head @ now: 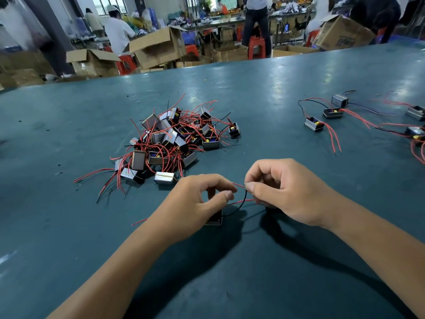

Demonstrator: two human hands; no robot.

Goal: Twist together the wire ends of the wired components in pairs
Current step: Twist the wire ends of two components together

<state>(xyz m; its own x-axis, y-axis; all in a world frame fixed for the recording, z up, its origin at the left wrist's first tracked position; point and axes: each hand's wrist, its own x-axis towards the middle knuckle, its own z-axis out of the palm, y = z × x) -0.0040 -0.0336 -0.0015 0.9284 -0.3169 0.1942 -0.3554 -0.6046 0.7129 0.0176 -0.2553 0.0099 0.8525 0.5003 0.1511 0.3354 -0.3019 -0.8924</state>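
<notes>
No readable writing on components. Left hand (195, 203) pinches red wire (238, 185) between thumb and forefinger. Right hand (282, 192) pinches red and black wire (244, 199) ends together at fingertips. Red wire spans fingertip to fingertip, left-right. Component (215, 218) beneath left fingers. Pile (170, 143) beyond left fingers on green table (69, 226).

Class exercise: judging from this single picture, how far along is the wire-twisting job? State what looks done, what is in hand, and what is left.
Possibly done: a few components lie spread at the right, though twisted ends are too small to confirm. In hand: the left hand and right hand pinch a red wire and a black wire together. Left: the pile of loose-wired components.
</notes>
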